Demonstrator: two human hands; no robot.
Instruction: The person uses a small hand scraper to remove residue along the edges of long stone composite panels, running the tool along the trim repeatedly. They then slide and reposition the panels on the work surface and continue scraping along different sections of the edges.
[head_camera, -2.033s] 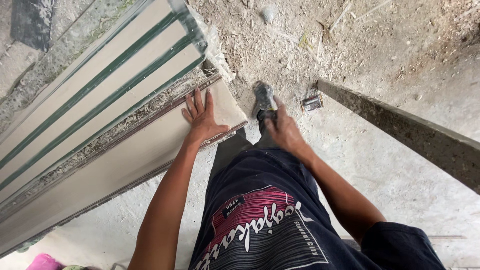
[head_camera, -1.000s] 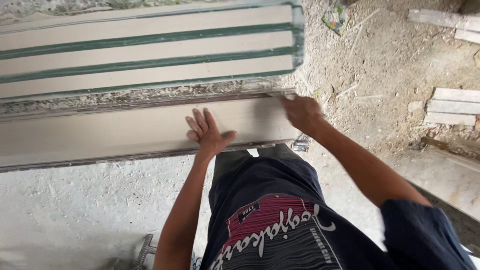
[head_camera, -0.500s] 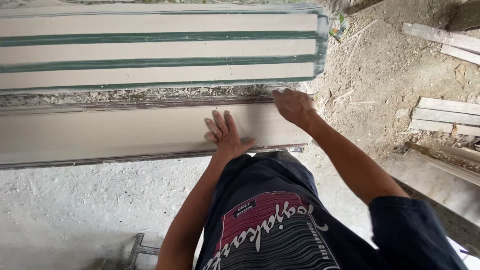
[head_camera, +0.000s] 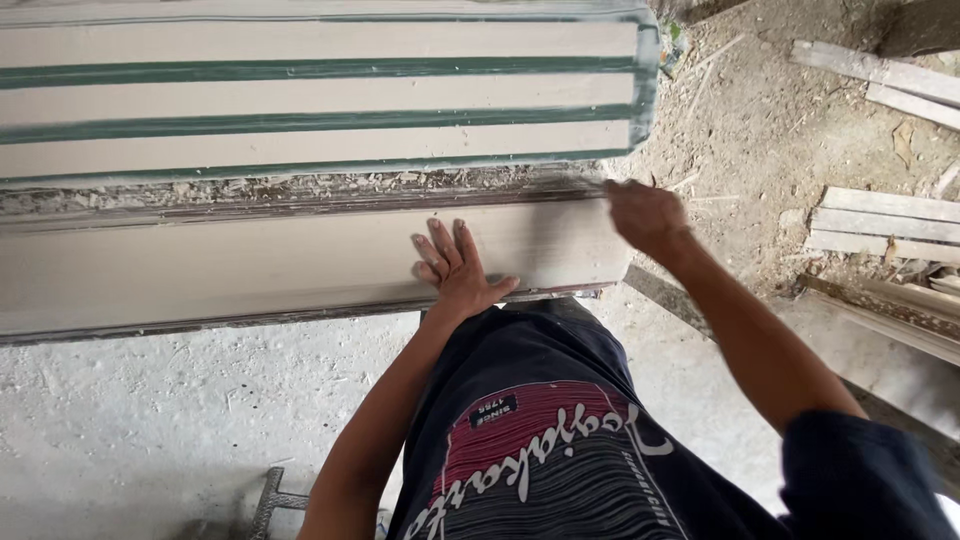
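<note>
A long cream-coloured moulded strip (head_camera: 250, 265) lies across the ground in front of me. My left hand (head_camera: 455, 270) rests flat on it with the fingers spread, near its right end. My right hand (head_camera: 645, 215) is at the strip's far right corner, by the upper edge, with the fingers curled. It is blurred, so I cannot tell whether it grips anything. Debris lines the strip's far edge.
Beyond the strip lies a wide cream slab with green stripes (head_camera: 300, 95). Loose wooden planks (head_camera: 880, 225) lie on the dirt at the right. A concrete ledge (head_camera: 880, 330) runs below them. A small metal frame (head_camera: 268, 500) sits on the pale floor at bottom left.
My right hand has slid along the strip's far edge out to its right corner. My left hand stays flat on the strip.
</note>
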